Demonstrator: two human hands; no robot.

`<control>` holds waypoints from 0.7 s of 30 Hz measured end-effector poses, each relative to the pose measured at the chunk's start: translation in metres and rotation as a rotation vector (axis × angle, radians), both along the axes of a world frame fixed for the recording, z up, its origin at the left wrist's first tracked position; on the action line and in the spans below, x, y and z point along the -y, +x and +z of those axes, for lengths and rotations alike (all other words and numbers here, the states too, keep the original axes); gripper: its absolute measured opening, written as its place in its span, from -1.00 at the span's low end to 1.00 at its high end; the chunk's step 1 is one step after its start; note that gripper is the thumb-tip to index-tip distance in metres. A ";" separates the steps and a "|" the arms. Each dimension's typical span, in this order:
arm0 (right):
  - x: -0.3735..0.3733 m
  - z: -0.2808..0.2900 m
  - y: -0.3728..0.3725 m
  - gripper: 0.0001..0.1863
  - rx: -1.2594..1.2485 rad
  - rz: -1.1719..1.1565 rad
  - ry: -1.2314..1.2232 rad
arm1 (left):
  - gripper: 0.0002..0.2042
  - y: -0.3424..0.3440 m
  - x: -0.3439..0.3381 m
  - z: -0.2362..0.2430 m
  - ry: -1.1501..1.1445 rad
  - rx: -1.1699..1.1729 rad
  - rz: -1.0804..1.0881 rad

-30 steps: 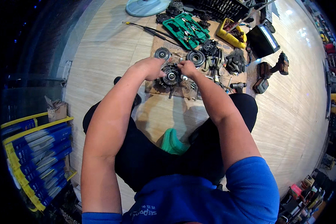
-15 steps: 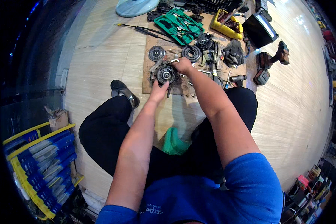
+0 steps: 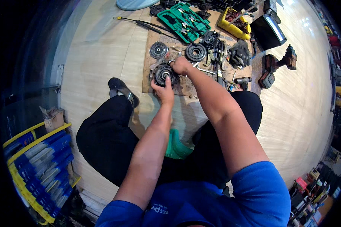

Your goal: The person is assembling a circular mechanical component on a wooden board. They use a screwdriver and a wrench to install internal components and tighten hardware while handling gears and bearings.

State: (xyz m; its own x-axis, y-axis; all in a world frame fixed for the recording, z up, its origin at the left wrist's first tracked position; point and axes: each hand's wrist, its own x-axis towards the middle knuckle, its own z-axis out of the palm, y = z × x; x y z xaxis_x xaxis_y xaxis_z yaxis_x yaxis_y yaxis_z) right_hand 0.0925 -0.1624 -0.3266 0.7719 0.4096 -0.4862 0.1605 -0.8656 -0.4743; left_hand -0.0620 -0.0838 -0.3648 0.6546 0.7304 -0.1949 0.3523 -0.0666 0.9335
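Observation:
A round dark metal part with a pulley-like face [image 3: 163, 72] lies on a brown cardboard sheet [image 3: 149, 85] on the floor. My left hand [image 3: 163, 90] grips its near rim. At its far edge my right hand [image 3: 181, 65] is closed on a small metal tool; what kind I cannot tell. Two loose round discs [image 3: 158, 50] [image 3: 196, 52] lie just beyond on the cardboard.
An open green tool case [image 3: 180, 22], a yellow tray [image 3: 236, 23], dark gloves [image 3: 239, 53], a black box [image 3: 268, 31] and a cordless drill [image 3: 278, 62] lie beyond. A long rod [image 3: 140, 23] is at the far left. Blue-and-yellow crates [image 3: 38, 166] stand at my left.
My left arm has stretched forward from the left and its hand moved to the near rim of the round part. The camera view shifted down and closer.

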 end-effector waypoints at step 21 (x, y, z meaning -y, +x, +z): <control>-0.021 0.016 -0.094 -0.63 -0.353 -1.052 0.592 | -0.30 0.076 -0.101 0.055 0.023 -0.150 -0.741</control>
